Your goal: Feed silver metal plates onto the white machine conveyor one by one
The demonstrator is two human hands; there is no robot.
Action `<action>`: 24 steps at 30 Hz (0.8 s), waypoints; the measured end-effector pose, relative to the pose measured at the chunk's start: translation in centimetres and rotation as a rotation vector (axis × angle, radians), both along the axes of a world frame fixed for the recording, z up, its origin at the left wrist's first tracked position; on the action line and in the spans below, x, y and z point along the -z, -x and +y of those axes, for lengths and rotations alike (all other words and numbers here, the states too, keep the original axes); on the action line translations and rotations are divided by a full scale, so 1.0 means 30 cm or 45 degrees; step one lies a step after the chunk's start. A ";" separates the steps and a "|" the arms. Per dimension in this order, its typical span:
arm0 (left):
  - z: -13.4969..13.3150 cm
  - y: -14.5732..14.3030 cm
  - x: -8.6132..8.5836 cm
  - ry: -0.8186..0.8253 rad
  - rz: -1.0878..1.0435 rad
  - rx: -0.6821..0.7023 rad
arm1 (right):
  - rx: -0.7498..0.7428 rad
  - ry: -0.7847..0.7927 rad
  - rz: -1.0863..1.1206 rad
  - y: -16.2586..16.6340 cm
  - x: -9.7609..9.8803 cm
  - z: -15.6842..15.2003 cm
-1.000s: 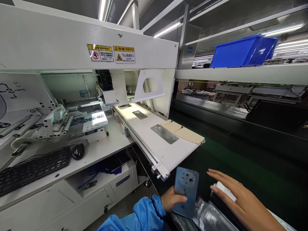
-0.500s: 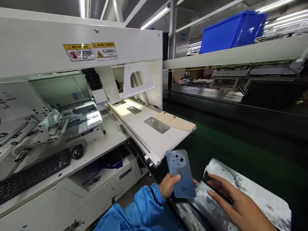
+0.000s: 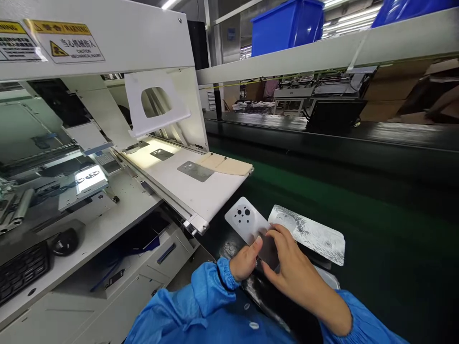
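A grey phone back panel (image 3: 244,220) with several camera holes is tilted up in front of me. My left hand (image 3: 246,258) grips its lower left edge, thumb on top. My right hand (image 3: 289,260) curls round the panel's right side, fingers at the far edge and thumb near the lower end. Just beyond the right hand lies another panel in wrinkled clear film (image 3: 311,234). Part of a further film-wrapped stack (image 3: 327,277) shows under my right forearm. On the white conveyor belt (image 3: 186,196) rest a nearer panel (image 3: 195,170) and a farther panel (image 3: 162,154).
A white machine housing (image 3: 118,38) with warning labels overhangs the conveyor. A beige guide plate (image 3: 229,165) sits along the belt's right edge. To the left are a mouse (image 3: 65,241) and keyboard (image 3: 25,270). A dark green belt (image 3: 387,210) runs on the right.
My right hand has left the film-wrapped stack and come to the held panel's right side. The panel has tilted leftward. My view has turned right.
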State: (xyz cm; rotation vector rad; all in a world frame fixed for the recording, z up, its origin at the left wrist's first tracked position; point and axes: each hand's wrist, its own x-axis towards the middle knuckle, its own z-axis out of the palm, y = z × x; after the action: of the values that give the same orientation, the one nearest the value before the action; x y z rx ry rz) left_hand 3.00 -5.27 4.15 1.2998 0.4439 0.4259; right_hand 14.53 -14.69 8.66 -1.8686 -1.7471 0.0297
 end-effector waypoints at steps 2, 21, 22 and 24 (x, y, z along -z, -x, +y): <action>0.004 0.001 -0.009 -0.093 0.023 0.011 | -0.035 -0.039 -0.040 -0.009 -0.012 0.009; 0.160 -0.169 -0.077 -1.473 0.598 -0.009 | 0.336 0.519 -0.197 -0.414 0.003 -0.056; 0.169 -0.189 -0.085 -1.523 0.632 0.031 | 0.333 0.509 -0.203 -0.418 -0.001 -0.053; 0.185 -0.213 -0.093 -1.567 0.663 0.066 | 0.330 0.476 -0.236 -0.422 -0.010 -0.057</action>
State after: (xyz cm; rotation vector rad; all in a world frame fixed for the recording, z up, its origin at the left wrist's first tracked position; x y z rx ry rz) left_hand 9.38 0.29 6.94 2.6423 0.6005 0.2992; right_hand 27.17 -16.40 8.97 -2.4272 -1.6905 0.0912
